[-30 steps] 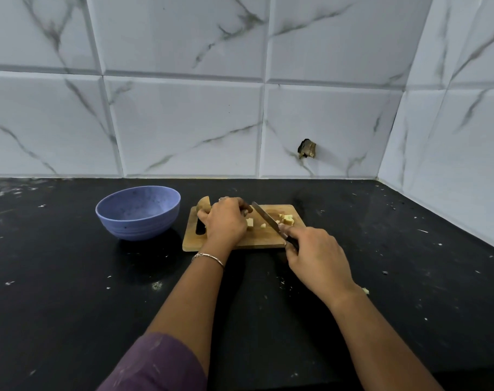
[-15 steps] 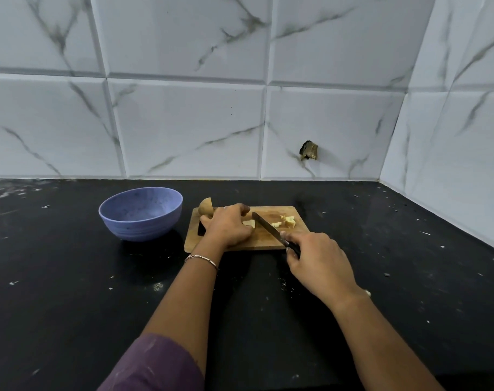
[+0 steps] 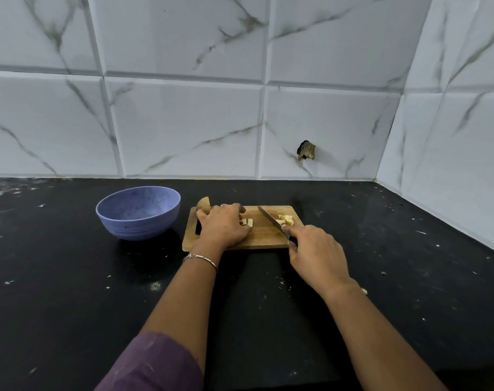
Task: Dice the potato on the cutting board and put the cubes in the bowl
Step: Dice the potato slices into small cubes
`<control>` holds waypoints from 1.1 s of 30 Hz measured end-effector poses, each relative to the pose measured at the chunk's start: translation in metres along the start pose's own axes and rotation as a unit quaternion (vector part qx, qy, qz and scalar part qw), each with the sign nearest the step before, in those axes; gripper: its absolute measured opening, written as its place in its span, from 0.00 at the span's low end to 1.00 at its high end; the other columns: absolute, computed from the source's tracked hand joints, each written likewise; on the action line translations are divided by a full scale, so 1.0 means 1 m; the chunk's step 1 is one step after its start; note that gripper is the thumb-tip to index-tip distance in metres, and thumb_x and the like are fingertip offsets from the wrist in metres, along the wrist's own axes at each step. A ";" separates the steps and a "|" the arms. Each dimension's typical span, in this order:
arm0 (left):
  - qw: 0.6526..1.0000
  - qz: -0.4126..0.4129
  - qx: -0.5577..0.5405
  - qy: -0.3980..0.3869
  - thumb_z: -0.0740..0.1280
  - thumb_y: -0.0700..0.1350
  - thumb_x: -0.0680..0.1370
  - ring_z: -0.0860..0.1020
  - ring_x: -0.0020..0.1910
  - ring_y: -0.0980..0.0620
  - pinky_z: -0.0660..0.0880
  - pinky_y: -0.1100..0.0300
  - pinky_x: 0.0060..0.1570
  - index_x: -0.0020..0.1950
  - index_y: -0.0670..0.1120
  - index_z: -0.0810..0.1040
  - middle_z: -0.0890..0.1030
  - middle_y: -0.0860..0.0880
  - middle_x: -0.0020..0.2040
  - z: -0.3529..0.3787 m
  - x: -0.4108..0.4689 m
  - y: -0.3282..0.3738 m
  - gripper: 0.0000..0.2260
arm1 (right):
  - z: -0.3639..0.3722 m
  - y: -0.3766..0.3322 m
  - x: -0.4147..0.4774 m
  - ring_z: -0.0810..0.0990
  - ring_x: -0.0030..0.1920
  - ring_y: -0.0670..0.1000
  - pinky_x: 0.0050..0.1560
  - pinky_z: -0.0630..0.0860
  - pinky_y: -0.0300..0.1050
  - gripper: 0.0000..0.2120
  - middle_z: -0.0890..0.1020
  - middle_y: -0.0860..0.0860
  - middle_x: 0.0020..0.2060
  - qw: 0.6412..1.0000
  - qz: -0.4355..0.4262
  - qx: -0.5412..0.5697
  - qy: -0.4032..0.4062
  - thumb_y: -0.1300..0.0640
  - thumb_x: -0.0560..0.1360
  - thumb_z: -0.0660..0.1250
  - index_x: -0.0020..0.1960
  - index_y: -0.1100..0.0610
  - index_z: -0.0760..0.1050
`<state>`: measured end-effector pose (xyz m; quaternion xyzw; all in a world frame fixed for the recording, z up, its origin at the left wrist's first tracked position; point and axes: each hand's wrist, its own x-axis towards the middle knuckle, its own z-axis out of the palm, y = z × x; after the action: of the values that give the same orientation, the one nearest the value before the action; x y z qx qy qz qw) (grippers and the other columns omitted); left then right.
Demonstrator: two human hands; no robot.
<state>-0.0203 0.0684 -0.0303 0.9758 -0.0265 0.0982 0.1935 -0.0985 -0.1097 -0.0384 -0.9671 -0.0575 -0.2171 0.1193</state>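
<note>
Compared with half a second ago, the knife (image 3: 270, 218) has drawn a little away from the left hand (image 3: 223, 227) and now lies nearer the pile of cubes (image 3: 286, 219), with a strip of bare wood between blade and fingers. The right hand (image 3: 315, 255) grips the knife's dark handle with curled fingers, and the blade slants away from it toward the far left. Whether the edge touches the wood cannot be told.

The left hand lies knuckles up on the cutting board (image 3: 264, 238), fingers curled over the potato (image 3: 204, 205). Only a brown-skinned end of it shows, poking out beyond the hand on its far left side. A few pale cut pieces (image 3: 249, 222) sit right at the left fingertips, on the side facing the right hand. The pile of cubes lies just beyond the right hand, on the far side of the blade, near the board's right end.

Both hands are apart, with the knife between them. A blue bowl (image 3: 138, 227) stands on the black desk (image 3: 70, 292) to the left of the left hand (close to the board, not touching it). A thin bracelet (image 3: 202, 258) circles the left wrist, and a purple sleeve (image 3: 152, 362) covers the upper arm. One pale scrap (image 3: 364, 291) lies on the desk just right of the right wrist. Marbled white tiles (image 3: 183, 122) rise behind the desk, with a dark stub (image 3: 306, 150) set in them beyond the right hand.
</note>
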 end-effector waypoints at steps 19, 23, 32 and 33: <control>0.997 0.020 0.077 0.025 0.63 0.52 0.79 0.69 0.68 0.47 0.55 0.40 0.69 0.64 0.55 0.77 0.73 0.48 0.66 0.004 -0.002 0.005 0.14 | 0.004 0.000 0.004 0.77 0.47 0.46 0.44 0.75 0.40 0.18 0.70 0.43 0.46 0.999 -0.003 0.040 0.031 0.51 0.83 0.61 0.72 0.43 0.71; 0.993 0.006 0.092 0.071 0.63 0.50 0.80 0.71 0.65 0.47 0.57 0.41 0.68 0.63 0.52 0.77 0.75 0.48 0.63 0.007 -0.001 0.007 0.13 | 0.003 -0.001 0.003 0.78 0.48 0.46 0.45 0.75 0.40 0.18 0.70 0.43 0.46 0.998 -0.005 0.044 0.033 0.52 0.83 0.61 0.72 0.43 0.71; 0.991 0.024 0.118 0.061 0.64 0.58 0.78 0.70 0.66 0.46 0.57 0.41 0.67 0.59 0.51 0.79 0.74 0.48 0.63 0.012 0.000 0.012 0.16 | -0.001 -0.001 -0.001 0.71 0.44 0.43 0.44 0.71 0.37 0.19 0.73 0.44 0.48 0.998 0.010 0.064 0.024 0.53 0.82 0.62 0.72 0.45 0.71; 0.993 0.026 0.105 0.056 0.64 0.58 0.78 0.70 0.66 0.47 0.57 0.41 0.67 0.59 0.52 0.80 0.75 0.48 0.62 0.011 0.000 0.013 0.15 | -0.001 -0.002 -0.001 0.72 0.45 0.43 0.45 0.73 0.38 0.20 0.75 0.45 0.50 0.997 0.013 0.070 0.021 0.53 0.82 0.63 0.73 0.45 0.71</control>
<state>-0.0197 0.0524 -0.0358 0.9827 -0.0306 0.1598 0.0887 -0.1006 -0.1083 -0.0374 -0.9523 -0.0579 -0.2312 0.1908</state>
